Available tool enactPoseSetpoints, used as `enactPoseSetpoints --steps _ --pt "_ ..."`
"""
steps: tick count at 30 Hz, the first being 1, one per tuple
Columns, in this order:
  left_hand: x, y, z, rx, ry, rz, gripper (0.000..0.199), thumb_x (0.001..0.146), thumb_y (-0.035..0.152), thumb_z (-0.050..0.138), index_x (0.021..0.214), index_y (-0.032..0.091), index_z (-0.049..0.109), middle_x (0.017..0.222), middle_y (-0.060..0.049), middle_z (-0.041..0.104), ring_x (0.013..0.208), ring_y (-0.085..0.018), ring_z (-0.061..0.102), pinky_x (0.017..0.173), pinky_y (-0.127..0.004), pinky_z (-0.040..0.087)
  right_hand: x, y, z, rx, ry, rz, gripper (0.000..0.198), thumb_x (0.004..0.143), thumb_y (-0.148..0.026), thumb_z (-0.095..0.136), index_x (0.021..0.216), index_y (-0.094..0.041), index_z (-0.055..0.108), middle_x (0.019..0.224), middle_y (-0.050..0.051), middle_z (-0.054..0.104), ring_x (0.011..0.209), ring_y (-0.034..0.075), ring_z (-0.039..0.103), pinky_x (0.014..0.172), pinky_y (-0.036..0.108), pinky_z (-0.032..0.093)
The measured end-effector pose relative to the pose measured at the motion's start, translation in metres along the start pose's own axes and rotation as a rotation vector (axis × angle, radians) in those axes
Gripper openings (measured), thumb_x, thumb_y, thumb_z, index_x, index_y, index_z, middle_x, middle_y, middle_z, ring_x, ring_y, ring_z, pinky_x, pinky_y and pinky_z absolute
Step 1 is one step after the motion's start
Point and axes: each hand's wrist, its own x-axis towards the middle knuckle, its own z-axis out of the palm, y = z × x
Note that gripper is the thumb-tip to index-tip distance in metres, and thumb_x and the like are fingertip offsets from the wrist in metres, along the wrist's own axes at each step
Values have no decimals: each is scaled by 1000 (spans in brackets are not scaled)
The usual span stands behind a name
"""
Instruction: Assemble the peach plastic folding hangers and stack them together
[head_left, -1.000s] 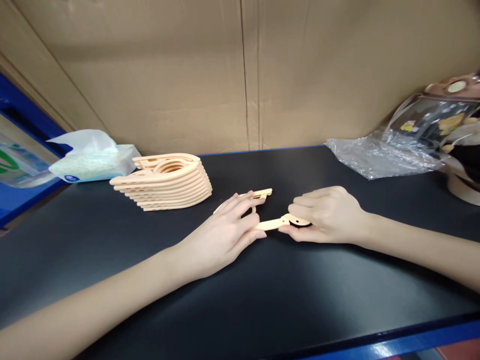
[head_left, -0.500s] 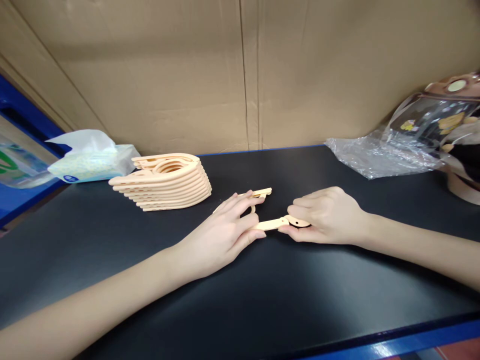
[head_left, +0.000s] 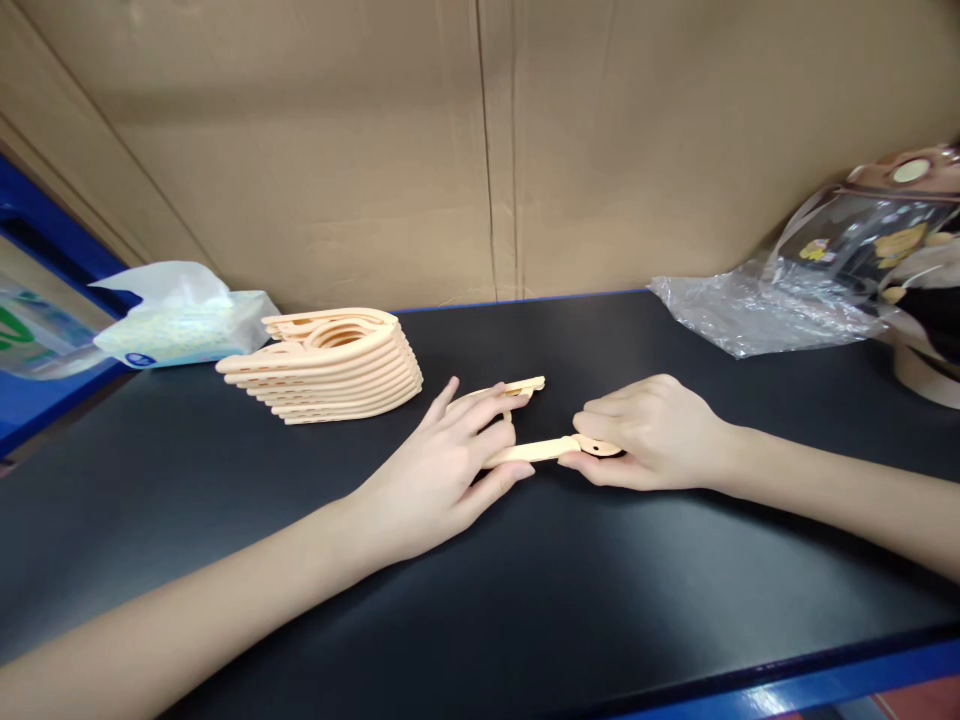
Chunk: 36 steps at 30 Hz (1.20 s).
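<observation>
A peach plastic folding hanger (head_left: 534,449) lies on the black table (head_left: 525,600) between my hands. My right hand (head_left: 645,432) pinches its round hinge end. My left hand (head_left: 442,470) grips the other arm of the hanger, fingers spread over it, one thin arm (head_left: 525,385) sticking out past the fingertips. A stack of several folded peach hangers (head_left: 330,365) sits to the left, behind my left hand and apart from it.
A pack of tissues (head_left: 176,320) lies at the back left. Crumpled clear plastic (head_left: 757,310) and a packaged item (head_left: 885,240) sit at the back right. A cardboard wall (head_left: 480,150) closes the back. The table's blue front edge (head_left: 787,685) is near me.
My left hand's fingers have lifted and spread a little over the hanger. My right hand has hardly moved.
</observation>
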Motion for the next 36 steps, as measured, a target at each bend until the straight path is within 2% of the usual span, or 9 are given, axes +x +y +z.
enactPoseSetpoints --steps 5,8,15,19,22,25,28,32,36 --pt "0 1 -2 -92 25 -94 25 95 46 43 97 22 50 140 -9 47 137 -25 34 113 -55 24 1 2 -3 139 -60 -101 40 93 -47 43 65 -19 49 55 -4 50 45 9 38 47 25 20" --pt "0 0 -1 -114 40 -109 27 96 43 40 105 21 52 143 -9 44 137 -26 34 114 -52 26 1 -1 -5 193 -96 -129 27 91 -38 44 73 -19 52 61 -3 52 52 10 43 51 25 25" --pt "0 -5 2 -92 81 -145 30 97 24 36 120 21 54 145 -6 43 139 -22 31 114 -44 31 2 -7 -7 265 -82 -135 13 81 -18 46 72 -19 55 65 0 51 61 14 39 57 27 31" --pt "1 -8 4 -111 119 -156 41 88 15 42 128 20 49 144 -6 43 137 -24 35 114 -44 32 4 -6 -8 339 -51 -121 11 80 -17 48 74 -18 58 84 6 60 75 16 47 67 29 39" --pt "2 -9 5 -231 179 -196 38 91 20 44 129 22 48 139 -6 47 131 -23 43 104 -40 45 5 -6 -8 388 -22 -130 13 79 -13 49 81 -17 60 98 9 60 88 19 51 79 33 44" --pt "3 -9 5 -306 207 -249 30 92 27 47 121 23 54 135 -6 50 126 -23 48 94 -36 54 4 -5 -8 416 -20 -136 16 78 -11 48 85 -17 61 103 10 59 90 18 52 79 33 46" --pt "4 -10 4 -302 209 -276 28 92 30 49 117 21 59 135 -5 50 125 -23 49 97 -37 52 3 -5 -7 449 -57 -120 18 79 -10 47 88 -18 60 107 10 58 89 17 52 80 33 47" --pt "4 -9 4 -288 183 -318 37 93 34 47 127 20 55 140 -5 47 132 -23 42 94 -34 53 2 -4 -8 510 -111 -92 20 76 -7 48 89 -19 58 112 8 56 92 16 52 82 31 46" --pt "5 -9 3 -237 183 -316 38 94 31 46 130 21 54 142 -6 45 128 -24 46 106 -39 44 3 -4 -9 572 -147 -94 24 74 -3 44 89 -19 56 112 9 54 95 16 52 81 30 46"
